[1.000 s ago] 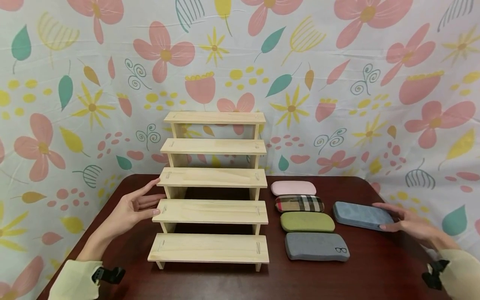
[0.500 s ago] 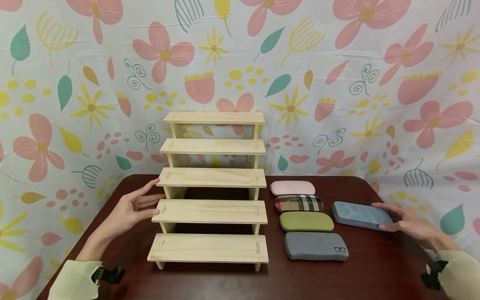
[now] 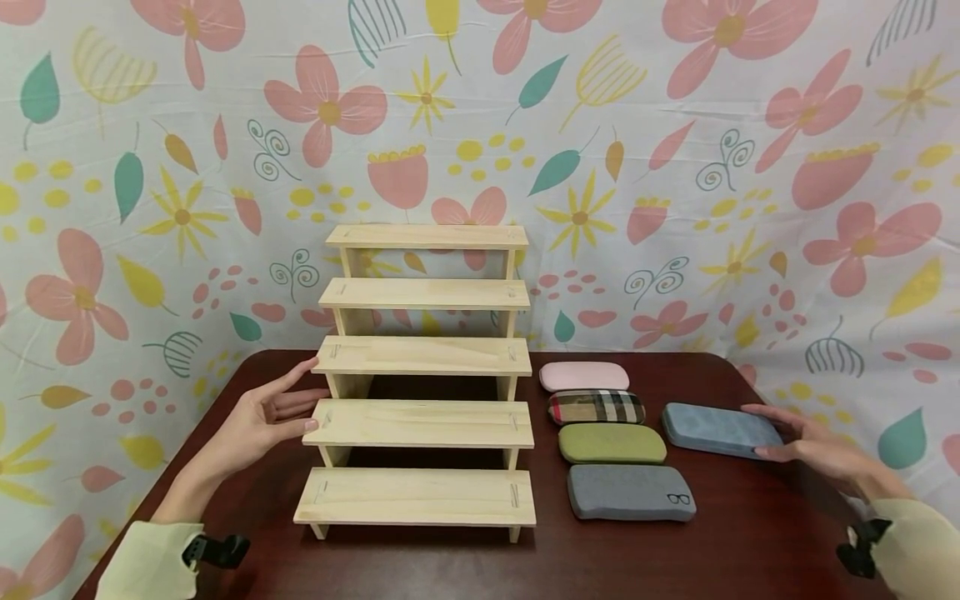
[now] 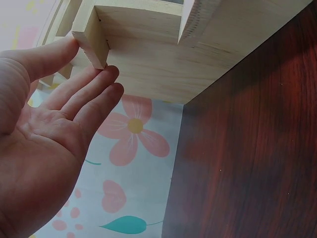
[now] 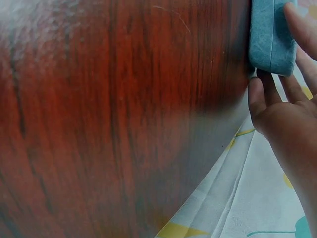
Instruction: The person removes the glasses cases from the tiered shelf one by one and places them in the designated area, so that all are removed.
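In the head view, a pale wooden stepped rack (image 3: 420, 423) stands on the table. My left hand (image 3: 258, 417) is at its left side, fingers mostly straight. The index fingertip touches the end of the middle shelf and the thumb that of the shelf below. In the left wrist view, the left hand (image 4: 54, 114) meets a shelf end (image 4: 91, 37) with thumb and fingertips. At the right, my right hand (image 3: 821, 446) holds the right end of a blue glasses case (image 3: 720, 431) between thumb and fingers. The right wrist view shows the right hand (image 5: 285, 106) around the case's end (image 5: 272, 44).
Between rack and blue case lie a pink case (image 3: 585, 377), a plaid case (image 3: 596, 407), a green case (image 3: 611, 443) and a grey case (image 3: 630, 492) with a glasses print. They form a column on the dark red table (image 3: 600, 558). A floral cloth (image 3: 480, 108) hangs behind.
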### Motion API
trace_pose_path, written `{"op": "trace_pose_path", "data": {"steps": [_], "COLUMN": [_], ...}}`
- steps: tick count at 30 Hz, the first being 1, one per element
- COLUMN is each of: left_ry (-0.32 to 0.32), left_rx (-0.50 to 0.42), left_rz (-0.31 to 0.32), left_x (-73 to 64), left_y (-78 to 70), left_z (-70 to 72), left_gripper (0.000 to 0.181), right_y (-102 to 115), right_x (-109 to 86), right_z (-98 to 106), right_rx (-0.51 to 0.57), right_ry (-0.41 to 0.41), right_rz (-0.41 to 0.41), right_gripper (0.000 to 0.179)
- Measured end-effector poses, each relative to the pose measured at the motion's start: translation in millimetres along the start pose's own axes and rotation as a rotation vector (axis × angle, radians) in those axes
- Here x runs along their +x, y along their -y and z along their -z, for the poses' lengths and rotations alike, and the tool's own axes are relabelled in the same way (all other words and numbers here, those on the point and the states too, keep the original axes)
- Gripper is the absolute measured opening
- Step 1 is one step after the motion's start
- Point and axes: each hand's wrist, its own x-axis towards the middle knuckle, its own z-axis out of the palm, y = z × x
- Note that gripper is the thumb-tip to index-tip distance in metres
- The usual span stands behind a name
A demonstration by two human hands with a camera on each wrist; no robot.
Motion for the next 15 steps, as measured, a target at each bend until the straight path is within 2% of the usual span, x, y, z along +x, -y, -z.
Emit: {"op": "trace_pose_path", "data": {"steps": [15], "left_ry": [0.007], "left_rx": [-0.014], "left_rz": [0.002], "left_x": [2.0], "left_y": [-1.6], "left_z": [-2.4], "left_gripper": [0.086], "right_y": [-4.7], "right_x": [-0.8], "right_z": [0.2], "right_rx": [0.03], "right_ry": [0.002], "right_rz": [-0.024], "right_gripper": [0.081]}}
